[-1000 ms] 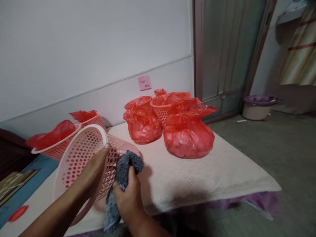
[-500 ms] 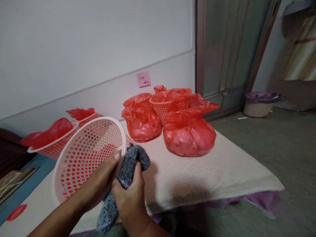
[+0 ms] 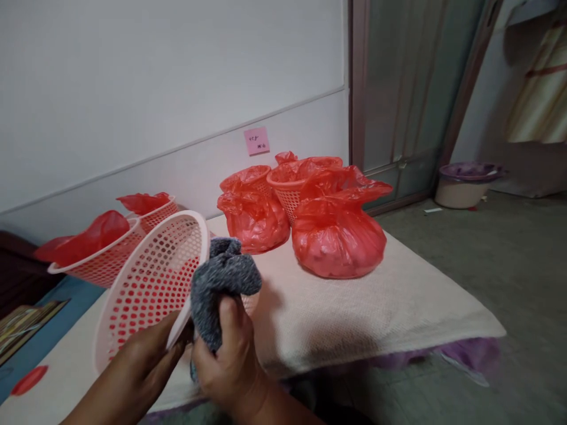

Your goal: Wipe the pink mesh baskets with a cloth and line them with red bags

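Note:
A pink perforated basket [image 3: 153, 283] is held tilted, its mouth toward the left, above the cream-covered table [image 3: 328, 319]. My left hand [image 3: 146, 360] grips its near rim, the fingers partly hidden behind the rim. In my right hand [image 3: 233, 354] is a bunched dark grey speckled cloth [image 3: 224, 277], pressed near the basket's outer right side. The cloth's top folds over above my thumb, and its lower end hangs behind my hand.
Filled red plastic bags [image 3: 339, 242] stand right of centre, before red-lined baskets [image 3: 290, 198]. More bag-lined baskets [image 3: 104, 260] are at the left. A pink note [image 3: 256, 141] is on the wall. A bin [image 3: 465, 186] stands on the floor at the right.
The basket has turned so its mouth looks narrower. My left hand has shifted down and left along the rim. The cloth has moved slightly left, more of its upper part showing above my right hand.

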`<state>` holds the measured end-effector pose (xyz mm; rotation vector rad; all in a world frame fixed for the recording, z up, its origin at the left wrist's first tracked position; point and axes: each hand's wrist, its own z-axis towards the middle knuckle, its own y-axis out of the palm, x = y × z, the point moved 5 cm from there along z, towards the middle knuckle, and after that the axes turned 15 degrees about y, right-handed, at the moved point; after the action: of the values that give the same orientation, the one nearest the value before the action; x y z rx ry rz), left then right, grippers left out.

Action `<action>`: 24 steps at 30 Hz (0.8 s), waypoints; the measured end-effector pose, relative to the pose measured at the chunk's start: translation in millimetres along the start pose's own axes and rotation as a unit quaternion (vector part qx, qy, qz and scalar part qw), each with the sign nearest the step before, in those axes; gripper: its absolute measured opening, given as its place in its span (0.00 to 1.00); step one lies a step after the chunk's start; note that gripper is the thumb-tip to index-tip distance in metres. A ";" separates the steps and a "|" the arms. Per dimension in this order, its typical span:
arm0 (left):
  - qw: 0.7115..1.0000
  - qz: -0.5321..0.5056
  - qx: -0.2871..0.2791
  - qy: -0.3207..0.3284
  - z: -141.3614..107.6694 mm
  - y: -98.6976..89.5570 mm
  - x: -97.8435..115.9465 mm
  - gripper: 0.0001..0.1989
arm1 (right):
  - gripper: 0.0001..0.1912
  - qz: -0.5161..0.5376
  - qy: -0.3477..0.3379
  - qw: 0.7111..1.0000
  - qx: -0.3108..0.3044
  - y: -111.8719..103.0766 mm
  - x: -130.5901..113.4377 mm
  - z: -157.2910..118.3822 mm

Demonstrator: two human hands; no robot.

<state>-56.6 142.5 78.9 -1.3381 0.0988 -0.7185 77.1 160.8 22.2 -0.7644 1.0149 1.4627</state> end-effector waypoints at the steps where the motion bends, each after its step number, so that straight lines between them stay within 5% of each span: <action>1: 0.999 -0.020 0.022 -0.011 2.6 -4.0 2.1 0.18 | 0.33 -0.035 -0.018 0.999 0.000 2.7 4.2 -0.5; 4: 0.992 -0.076 0.074 -0.062 6.7 -14.0 -0.2 0.15 | 0.32 -0.117 0.044 0.990 0.069 -9.3 38.0 16.0; 8: 0.962 -0.165 0.159 -0.151 2.7 -22.9 -15.4 0.19 | 0.24 -0.176 0.310 0.924 0.136 -42.5 95.4 43.1; 10: 0.943 -0.205 0.189 -0.183 0.9 -23.9 -20.0 0.21 | 0.22 -0.191 0.366 0.901 0.132 -45.4 102.7 42.8; 12: 0.930 -0.226 0.202 -0.207 1.7 -23.4 -20.2 0.23 | 0.24 -0.174 0.306 0.928 0.122 -33.1 89.6 33.0; 15: 0.928 -0.234 0.208 -0.204 9.4 -22.5 -12.5 0.22 | 0.31 -0.124 0.101 0.985 0.061 5.3 49.3 -0.7; 18: 0.935 -0.244 0.192 -0.172 20.8 -20.8 -3.2 0.20 | 0.31 -0.134 -0.032 0.990 -0.034 39.5 22.9 -34.2; 21: 0.935 -0.253 0.171 -0.183 26.1 -18.4 -4.6 0.22 | 0.27 -0.150 -0.029 0.987 -0.043 42.1 29.6 -31.8; 24: 0.922 -0.262 0.169 -0.230 24.1 -17.3 -14.8 0.25 | 0.30 -0.153 0.085 0.984 0.042 16.0 60.2 0.6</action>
<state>-64.4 169.9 96.0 -1.1682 -0.7572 -0.7986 52.6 187.1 -28.7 -0.9515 1.0299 1.0990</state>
